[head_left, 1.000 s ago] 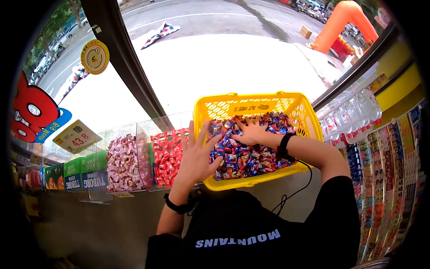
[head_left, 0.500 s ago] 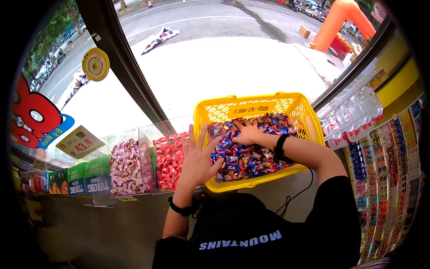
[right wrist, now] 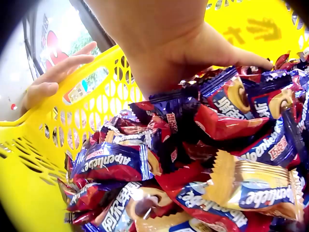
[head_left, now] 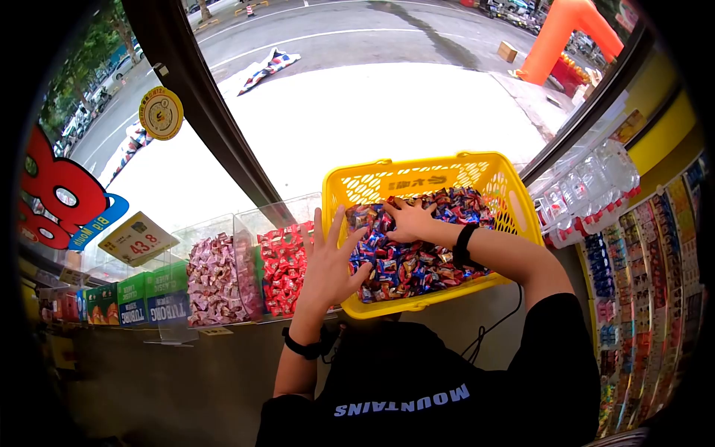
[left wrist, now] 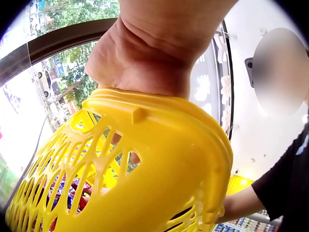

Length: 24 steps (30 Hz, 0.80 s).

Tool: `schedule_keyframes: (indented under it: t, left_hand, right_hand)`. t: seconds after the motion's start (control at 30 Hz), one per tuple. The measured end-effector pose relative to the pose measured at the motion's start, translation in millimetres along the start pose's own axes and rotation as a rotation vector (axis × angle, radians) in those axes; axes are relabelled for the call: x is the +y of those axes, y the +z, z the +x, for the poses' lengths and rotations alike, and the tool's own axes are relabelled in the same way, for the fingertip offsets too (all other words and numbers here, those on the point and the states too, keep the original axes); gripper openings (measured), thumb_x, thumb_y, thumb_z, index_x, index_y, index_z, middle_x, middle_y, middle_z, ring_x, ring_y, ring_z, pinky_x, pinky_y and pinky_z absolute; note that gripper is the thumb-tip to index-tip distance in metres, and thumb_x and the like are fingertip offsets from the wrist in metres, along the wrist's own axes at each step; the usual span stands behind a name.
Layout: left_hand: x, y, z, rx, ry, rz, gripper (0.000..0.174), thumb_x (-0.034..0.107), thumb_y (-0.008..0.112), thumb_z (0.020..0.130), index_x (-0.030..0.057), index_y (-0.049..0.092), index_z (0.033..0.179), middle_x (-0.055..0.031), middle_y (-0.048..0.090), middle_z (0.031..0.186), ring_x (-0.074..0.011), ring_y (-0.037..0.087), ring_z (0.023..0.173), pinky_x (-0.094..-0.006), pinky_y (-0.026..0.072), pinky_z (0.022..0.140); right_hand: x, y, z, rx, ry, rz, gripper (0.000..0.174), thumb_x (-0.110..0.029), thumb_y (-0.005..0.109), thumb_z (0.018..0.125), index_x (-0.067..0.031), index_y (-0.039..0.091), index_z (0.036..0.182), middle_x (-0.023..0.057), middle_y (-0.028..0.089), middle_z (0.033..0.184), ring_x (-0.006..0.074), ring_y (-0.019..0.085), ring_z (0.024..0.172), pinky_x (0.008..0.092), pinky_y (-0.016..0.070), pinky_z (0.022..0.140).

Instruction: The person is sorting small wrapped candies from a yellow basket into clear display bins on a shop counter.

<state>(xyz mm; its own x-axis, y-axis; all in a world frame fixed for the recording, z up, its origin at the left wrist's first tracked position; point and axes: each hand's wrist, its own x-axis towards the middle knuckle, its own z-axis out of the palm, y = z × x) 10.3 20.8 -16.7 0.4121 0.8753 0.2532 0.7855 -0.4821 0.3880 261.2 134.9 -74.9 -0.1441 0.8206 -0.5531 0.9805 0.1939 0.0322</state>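
A yellow plastic basket (head_left: pixel 426 304) is filled with wrapped candies (head_left: pixel 417 264) in blue, red and gold wrappers. My left hand (head_left: pixel 331 261) lies over the basket's left rim with its fingers straight and spread. In the left wrist view the heel of that hand (left wrist: pixel 140 67) rests on the rim. Inside the basket, my right hand (head_left: pixel 411 222) is spread palm down on the candies. The right wrist view shows this hand (right wrist: pixel 166 53) pressed among the wrappers, its fingertips partly hidden behind them.
Left of the basket stand clear bins with red-wrapped candies (head_left: pixel 281 268) and pink-wrapped candies (head_left: pixel 216 276), then green Tuborg boxes (head_left: pixel 165 294). Bottled water packs (head_left: pixel 588 190) and a rack of small packets (head_left: pixel 648 290) are at the right. A window frame (head_left: pixel 216 119) rises behind.
The head view has tilted slightly, so the bins sit a little further right and lower. My right hand has shifted slightly left on the candies; my left hand stays on the rim.
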Motion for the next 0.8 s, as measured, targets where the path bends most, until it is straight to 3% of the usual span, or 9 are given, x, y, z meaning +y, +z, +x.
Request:
schedule_keyframes:
  t: [0.23,0.37,0.57,0.8]
  left_hand:
    - [1,-2,0,-0.008,-0.012,0.012,0.064,0.045,0.079,0.089,0.024,0.064,0.147,-0.0163,0.022,0.178,-0.0527,0.007,0.163,-0.0736,0.0064,0.127]
    - [0,0,0,0.004,-0.006,0.014,0.064,0.045,0.079,0.089,0.0241,0.064,0.148,-0.0167,0.023,0.177,-0.053,0.008,0.162,-0.0737,0.0064,0.127]
    - [1,0,0,0.004,-0.007,0.012,0.065,0.046,0.079,0.089,0.0242,0.063,0.148,-0.0167,0.023,0.177,-0.0525,0.007,0.163,-0.074,0.0065,0.127]
    - [0,1,-1,0.007,-0.012,0.005,0.064,0.046,0.078,0.089,0.0242,0.063,0.148,-0.0163,0.023,0.177,-0.0519,0.006,0.163,-0.0734,0.0047,0.127]
  right_hand:
    - [-2,6,5,0.041,0.0,0.055,0.1,-0.065,0.064,0.094,-0.0292,0.014,0.174,0.0053,0.019,0.179,0.0528,0.023,0.158,0.0915,0.024,0.112]
    - [-9,2,-3,0.021,0.035,0.041,0.099,-0.064,0.062,0.098,-0.0242,0.012,0.174,0.0031,0.013,0.18,0.0504,0.017,0.16,0.09,0.0236,0.114]
    - [-6,1,-6,0.002,0.019,0.07,0.102,-0.063,0.061,0.098,-0.018,0.009,0.174,0.0062,0.013,0.18,0.0496,0.012,0.162,0.0887,0.024,0.116]
    - [-5,-2,-13,0.044,-0.016,-0.006,0.103,-0.061,0.063,0.097,-0.0138,0.011,0.173,0.0085,0.018,0.179,0.0433,0.016,0.163,0.0885,0.0229,0.115]
